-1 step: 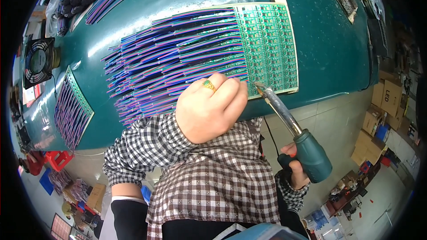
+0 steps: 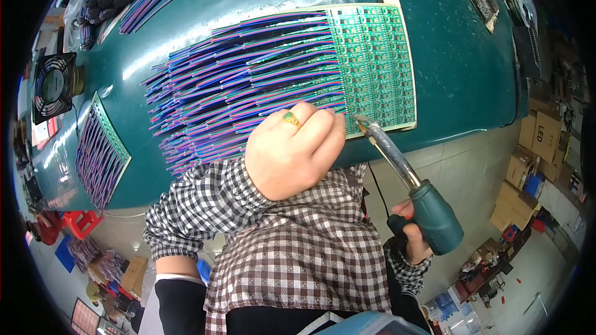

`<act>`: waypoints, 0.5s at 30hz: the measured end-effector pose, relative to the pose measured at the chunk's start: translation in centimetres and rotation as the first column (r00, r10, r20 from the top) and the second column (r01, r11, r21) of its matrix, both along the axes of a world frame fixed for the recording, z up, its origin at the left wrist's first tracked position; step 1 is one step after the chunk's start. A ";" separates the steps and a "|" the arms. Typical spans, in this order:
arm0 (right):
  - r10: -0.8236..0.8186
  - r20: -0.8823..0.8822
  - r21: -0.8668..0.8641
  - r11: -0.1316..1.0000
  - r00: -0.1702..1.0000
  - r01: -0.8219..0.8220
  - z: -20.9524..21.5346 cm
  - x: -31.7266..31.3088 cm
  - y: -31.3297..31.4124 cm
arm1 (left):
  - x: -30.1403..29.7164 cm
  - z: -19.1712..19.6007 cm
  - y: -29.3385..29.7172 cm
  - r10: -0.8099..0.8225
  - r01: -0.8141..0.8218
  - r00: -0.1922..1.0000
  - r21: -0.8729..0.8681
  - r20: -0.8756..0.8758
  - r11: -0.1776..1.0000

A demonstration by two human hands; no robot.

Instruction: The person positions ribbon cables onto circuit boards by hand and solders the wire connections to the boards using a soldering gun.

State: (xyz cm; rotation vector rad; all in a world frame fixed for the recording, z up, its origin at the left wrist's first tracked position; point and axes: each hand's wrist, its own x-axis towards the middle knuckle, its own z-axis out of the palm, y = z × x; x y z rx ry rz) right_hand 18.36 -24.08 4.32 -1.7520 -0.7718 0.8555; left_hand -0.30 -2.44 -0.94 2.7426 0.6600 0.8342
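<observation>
soldering iron (image 2: 397,161) in right hand (image 2: 411,236), tip beside left hand (image 2: 292,152)

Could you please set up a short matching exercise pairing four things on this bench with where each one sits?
Things:
1. soldering iron
2. ring
3. fan
4. green circuit panel

Places:
A. on a finger of the left hand
B. at the far left edge of the table
C. flat on the table, with coloured wires fanning out to its left
D. in the right hand, tip at the panel's lower edge

Pairs: 1-D, 2-A, 3-B, 4-C
</observation>
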 end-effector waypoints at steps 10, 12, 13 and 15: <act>-0.013 -0.095 0.016 1.000 0.995 0.014 -0.2 -0.3 0.3 | 0.0 0.1 0.1 -0.021 0.021 1.000 0.008 0.002 1.000; -0.012 -0.098 0.014 1.000 0.995 0.014 -0.2 -0.2 0.3 | 0.0 0.2 0.1 -0.020 0.020 1.000 0.012 -0.011 1.000; -0.015 -0.099 0.010 1.000 0.995 0.016 -0.2 -0.2 0.3 | 0.0 0.2 0.1 -0.020 0.020 1.000 0.012 -0.010 1.000; -0.020 -0.106 0.006 1.000 0.994 0.021 -0.2 -0.2 0.3 | 0.0 0.2 0.0 -0.019 0.019 1.000 0.011 -0.007 1.000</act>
